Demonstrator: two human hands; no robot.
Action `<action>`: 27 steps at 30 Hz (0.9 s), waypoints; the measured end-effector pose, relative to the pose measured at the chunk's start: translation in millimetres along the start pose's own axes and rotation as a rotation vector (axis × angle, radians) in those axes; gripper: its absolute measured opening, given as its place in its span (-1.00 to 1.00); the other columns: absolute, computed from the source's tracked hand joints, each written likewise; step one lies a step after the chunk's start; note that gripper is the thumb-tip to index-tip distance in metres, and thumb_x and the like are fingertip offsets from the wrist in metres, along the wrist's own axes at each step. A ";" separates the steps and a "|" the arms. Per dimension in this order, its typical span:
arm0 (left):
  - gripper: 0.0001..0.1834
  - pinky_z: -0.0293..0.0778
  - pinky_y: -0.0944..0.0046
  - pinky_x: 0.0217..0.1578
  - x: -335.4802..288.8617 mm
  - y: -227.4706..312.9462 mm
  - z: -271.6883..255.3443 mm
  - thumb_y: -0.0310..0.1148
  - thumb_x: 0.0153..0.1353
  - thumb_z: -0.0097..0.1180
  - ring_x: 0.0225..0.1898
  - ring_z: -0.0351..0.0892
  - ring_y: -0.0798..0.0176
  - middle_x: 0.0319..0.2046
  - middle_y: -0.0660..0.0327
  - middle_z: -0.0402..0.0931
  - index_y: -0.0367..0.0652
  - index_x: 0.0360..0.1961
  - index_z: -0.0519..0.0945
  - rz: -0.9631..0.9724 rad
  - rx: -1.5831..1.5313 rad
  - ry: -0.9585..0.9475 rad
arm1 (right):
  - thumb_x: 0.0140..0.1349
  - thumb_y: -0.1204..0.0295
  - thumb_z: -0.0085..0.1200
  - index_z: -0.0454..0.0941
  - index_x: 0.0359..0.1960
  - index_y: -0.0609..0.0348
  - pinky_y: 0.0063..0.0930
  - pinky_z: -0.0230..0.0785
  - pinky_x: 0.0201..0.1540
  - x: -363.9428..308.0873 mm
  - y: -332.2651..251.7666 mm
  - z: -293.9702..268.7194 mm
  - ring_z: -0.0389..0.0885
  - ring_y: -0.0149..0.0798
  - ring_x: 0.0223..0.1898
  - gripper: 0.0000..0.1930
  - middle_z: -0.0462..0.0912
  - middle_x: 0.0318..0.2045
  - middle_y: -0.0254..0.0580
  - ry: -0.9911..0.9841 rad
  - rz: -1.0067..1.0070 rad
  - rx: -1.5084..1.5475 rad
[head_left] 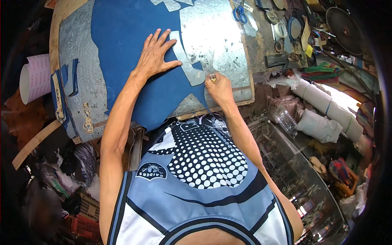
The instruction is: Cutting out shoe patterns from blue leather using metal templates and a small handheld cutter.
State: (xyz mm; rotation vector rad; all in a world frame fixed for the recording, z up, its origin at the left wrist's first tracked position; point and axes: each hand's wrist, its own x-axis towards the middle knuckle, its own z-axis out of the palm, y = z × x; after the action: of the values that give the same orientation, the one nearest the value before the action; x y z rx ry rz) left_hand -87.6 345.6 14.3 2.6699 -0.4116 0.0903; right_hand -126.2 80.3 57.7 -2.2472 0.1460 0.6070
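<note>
We see L hand flat, fingers spread, on blue sheet & grey template at sheet's R edge, on metal-top table. R hand, by template's near end, clamped on sm. tool.
</note>
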 end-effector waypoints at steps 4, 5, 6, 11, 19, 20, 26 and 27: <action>-0.09 -0.17 -0.16 0.44 7.1 -2.3 -0.9 0.31 -0.14 0.35 0.48 -0.09 -0.07 0.41 0.13 0.15 -0.05 0.16 0.50 0.006 -0.001 -0.029 | 0.18 0.38 0.11 0.53 -0.03 0.22 -0.05 0.47 -0.22 -18.5 -8.0 -4.9 0.62 0.21 -0.32 -0.67 0.65 -0.40 0.18 0.040 -0.167 -0.218; -0.09 -0.17 -0.16 0.44 5.8 -1.8 0.4 0.31 -0.14 0.35 0.48 -0.09 -0.07 0.41 0.13 0.15 -0.05 0.16 0.50 0.002 -0.006 -0.037 | 0.19 0.38 0.12 0.53 0.05 0.17 -0.05 0.46 -0.19 -22.1 -7.6 -5.8 0.63 0.19 -0.27 -0.63 0.65 -0.35 0.17 0.054 -0.236 -0.200; -0.09 -0.18 -0.16 0.45 4.0 -1.5 1.6 0.30 -0.15 0.36 0.48 -0.09 -0.06 0.41 0.13 0.15 -0.04 0.16 0.50 0.003 -0.005 -0.016 | 0.19 0.38 0.12 0.53 0.05 0.17 -0.05 0.46 -0.19 -24.0 -8.6 -7.1 0.63 0.19 -0.27 -0.63 0.65 -0.35 0.17 0.047 -0.228 -0.201; -0.07 -0.18 -0.13 0.45 -1.1 5.8 2.9 0.34 -0.17 0.34 0.47 -0.05 -0.06 0.39 0.19 0.19 -0.06 0.14 0.51 0.017 -0.011 0.010 | 0.19 0.37 0.13 0.49 0.15 0.02 -0.07 0.46 -0.17 -36.0 -2.9 -14.7 0.63 0.14 -0.24 -0.56 0.63 -0.29 0.09 -0.028 -0.266 -0.294; -0.02 -0.21 -0.12 0.47 -5.0 7.4 2.9 0.32 -0.23 0.39 0.48 -0.08 -0.01 0.40 0.22 0.18 -0.01 0.19 0.48 0.011 -0.015 -0.025 | 0.14 0.40 0.13 0.42 0.23 -0.06 -0.07 0.48 -0.21 -52.2 -0.3 -18.6 0.61 0.11 -0.30 -0.46 0.56 -0.30 -0.02 -0.134 -0.221 -0.374; -0.03 -0.21 -0.12 0.47 -5.2 7.2 3.3 0.33 -0.23 0.39 0.48 -0.07 -0.01 0.40 0.21 0.18 0.00 0.19 0.48 0.011 -0.013 -0.026 | 0.14 0.40 0.12 0.42 0.23 -0.06 -0.06 0.48 -0.22 -54.0 0.3 -18.6 0.61 0.11 -0.30 -0.46 0.56 -0.29 -0.01 -0.145 -0.216 -0.365; -0.06 -0.18 -0.10 0.46 -6.2 6.6 3.9 0.33 -0.19 0.37 0.47 -0.06 -0.02 0.39 0.11 0.18 -0.02 0.17 0.50 0.001 -0.030 0.020 | 0.14 0.40 0.12 0.37 0.26 -0.06 -0.06 0.48 -0.23 -57.6 11.7 -12.7 0.61 0.10 -0.30 -0.43 0.55 -0.26 -0.02 -0.109 -0.237 -0.339; -0.06 -0.18 -0.10 0.46 -6.2 6.4 3.4 0.33 -0.19 0.37 0.47 -0.06 -0.02 0.39 0.11 0.18 -0.02 0.17 0.50 0.003 -0.024 0.019 | 0.14 0.40 0.12 0.37 0.26 -0.06 -0.06 0.48 -0.23 -57.8 11.1 -12.7 0.61 0.10 -0.30 -0.43 0.55 -0.26 -0.02 -0.107 -0.240 -0.333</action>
State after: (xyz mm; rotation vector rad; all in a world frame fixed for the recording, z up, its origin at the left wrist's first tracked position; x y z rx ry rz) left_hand -95.4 340.3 13.1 2.6430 -0.4083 0.1106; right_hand -175.4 58.5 84.7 -2.4926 -0.2959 0.6563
